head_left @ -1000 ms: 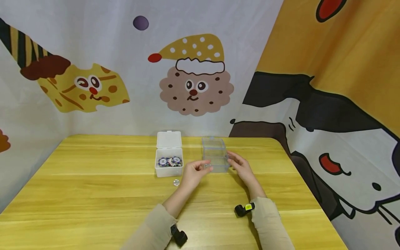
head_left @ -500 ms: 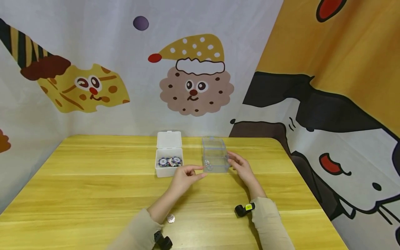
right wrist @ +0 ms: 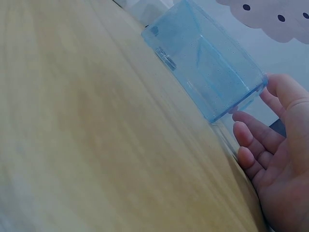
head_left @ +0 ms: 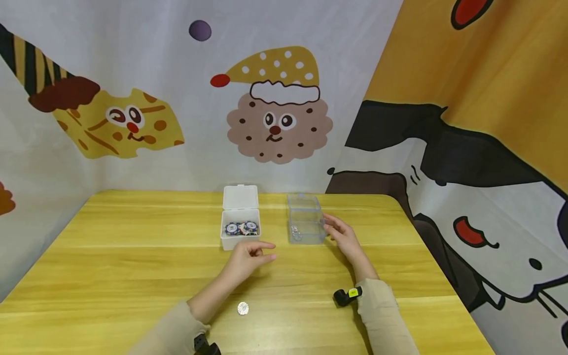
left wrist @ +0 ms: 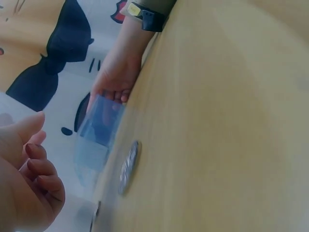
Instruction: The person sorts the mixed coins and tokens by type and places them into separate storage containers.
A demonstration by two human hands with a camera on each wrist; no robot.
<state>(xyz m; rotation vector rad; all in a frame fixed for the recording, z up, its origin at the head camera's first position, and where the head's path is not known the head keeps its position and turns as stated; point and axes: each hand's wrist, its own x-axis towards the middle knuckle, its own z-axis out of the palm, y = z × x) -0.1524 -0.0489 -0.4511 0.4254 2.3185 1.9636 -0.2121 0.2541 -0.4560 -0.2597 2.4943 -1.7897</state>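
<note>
My left hand (head_left: 250, 260) hovers in front of the white box (head_left: 240, 244), thumb and index finger spread with nothing between them. My right hand (head_left: 343, 236) touches the right side of a clear plastic compartment box (head_left: 310, 217), its fingertips (right wrist: 285, 89) at the corner. In the clear box's near compartment lie small shiny clear pieces (head_left: 296, 232). A round silvery disc with a ribbed pattern (head_left: 242, 308) lies on the table, right of my left forearm; the left wrist view shows the disc (left wrist: 129, 167) edge-on. Inside the white box are blue-and-white poker chips (head_left: 241, 228).
The white box's lid (head_left: 240, 197) stands open at the back. Both boxes sit near the far edge of the wood-grain table (head_left: 133, 266), with a gap between them. A cartoon-printed curtain (head_left: 177, 59) hangs behind the table and along its sides.
My left hand has left the clear box and drawn back leftward and toward me. Shiny pieces now show in its near compartment, and the front disc has been uncovered. My right hand has stayed put.
</note>
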